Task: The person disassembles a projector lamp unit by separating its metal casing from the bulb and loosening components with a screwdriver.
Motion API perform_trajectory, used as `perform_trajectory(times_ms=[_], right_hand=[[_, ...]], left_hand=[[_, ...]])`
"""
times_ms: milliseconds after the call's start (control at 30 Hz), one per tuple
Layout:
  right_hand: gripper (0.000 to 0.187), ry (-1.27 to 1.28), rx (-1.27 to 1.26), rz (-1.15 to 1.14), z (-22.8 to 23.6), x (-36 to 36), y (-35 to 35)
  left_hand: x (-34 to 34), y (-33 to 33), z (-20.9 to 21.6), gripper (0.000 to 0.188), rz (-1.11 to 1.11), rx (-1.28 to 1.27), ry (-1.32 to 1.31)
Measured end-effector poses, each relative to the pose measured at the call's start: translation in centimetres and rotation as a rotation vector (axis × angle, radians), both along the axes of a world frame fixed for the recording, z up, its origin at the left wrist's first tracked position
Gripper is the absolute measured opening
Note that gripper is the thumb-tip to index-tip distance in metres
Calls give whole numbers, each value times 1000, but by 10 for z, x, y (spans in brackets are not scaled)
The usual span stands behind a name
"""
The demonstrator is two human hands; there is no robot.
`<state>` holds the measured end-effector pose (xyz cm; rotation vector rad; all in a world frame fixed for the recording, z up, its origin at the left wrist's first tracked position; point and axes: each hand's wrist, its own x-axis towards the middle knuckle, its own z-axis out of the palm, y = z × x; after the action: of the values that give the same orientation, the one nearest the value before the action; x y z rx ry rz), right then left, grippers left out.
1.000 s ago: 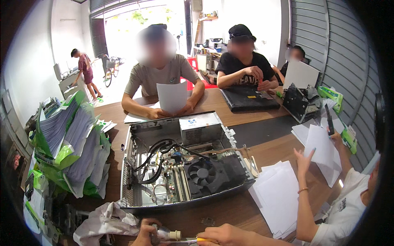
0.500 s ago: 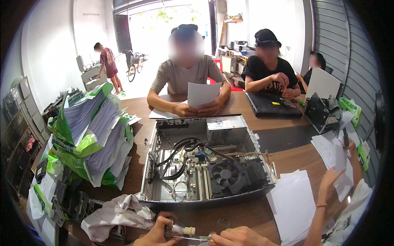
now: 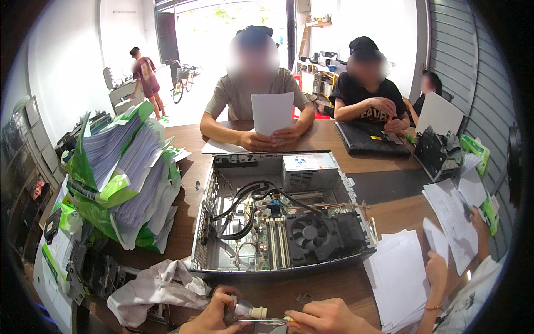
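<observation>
- Two bare hands work low in view, at the near side of a brown wooden table (image 3: 347,289).
- The left hand (image 3: 214,314) is clamped around a clear, rounded object (image 3: 242,307), whose cream-coloured end (image 3: 259,313) points right.
- The right hand (image 3: 328,317) is closed over the yellow handle of a thin metal-shafted tool (image 3: 264,320); the shaft runs leftward just below the cream end. From where I stand, I cannot tell whether they touch.
- Beyond the hands sits an open computer case (image 3: 278,273), showing a black fan (image 3: 308,232) and a silver box (image 3: 311,163).
- Beside the left hand lies a crumpled, pale cloth (image 3: 153,292); farther left leans a tall stack of paper (image 3: 128,195) in green wrapping.
- To the right of the case, white sheets (image 3: 397,273) lie overlapping, near a co-worker's pale sleeve (image 3: 473,300).
- Across the table, one person in a grey-brown shirt (image 3: 239,103) holds up a white page (image 3: 272,114); another, in black (image 3: 370,94), leans over a flat black device (image 3: 364,142).
</observation>
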<state>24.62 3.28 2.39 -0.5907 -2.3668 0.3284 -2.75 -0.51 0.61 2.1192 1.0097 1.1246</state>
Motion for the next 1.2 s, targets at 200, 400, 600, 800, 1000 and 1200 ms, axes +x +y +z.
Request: perform_trajectory(times_ms=[200, 400, 600, 800, 1000, 1200], right_hand=[[22, -53, 201, -42, -2, 1, -8], [17, -32, 58, 2, -17, 4, -11], [16, -2, -63, 37, -18, 3, -9], [21, -42, 78, 18, -7, 7, -5], [24, -38, 180, 1, -9, 6, -5], [21, -49, 89, 30, -21, 5, -10]], left_hand=[[-4, -12, -20, 57, 76, -293, 14], [3, -6, -6, 58, 1, -70, 7], [-19, 3, -45, 50, 7, 77, 163], [6, -6, -3, 55, -34, -71, -45], [6, -4, -7, 56, 3, -106, -21], [1, -4, -12, 73, -45, -12, -12]])
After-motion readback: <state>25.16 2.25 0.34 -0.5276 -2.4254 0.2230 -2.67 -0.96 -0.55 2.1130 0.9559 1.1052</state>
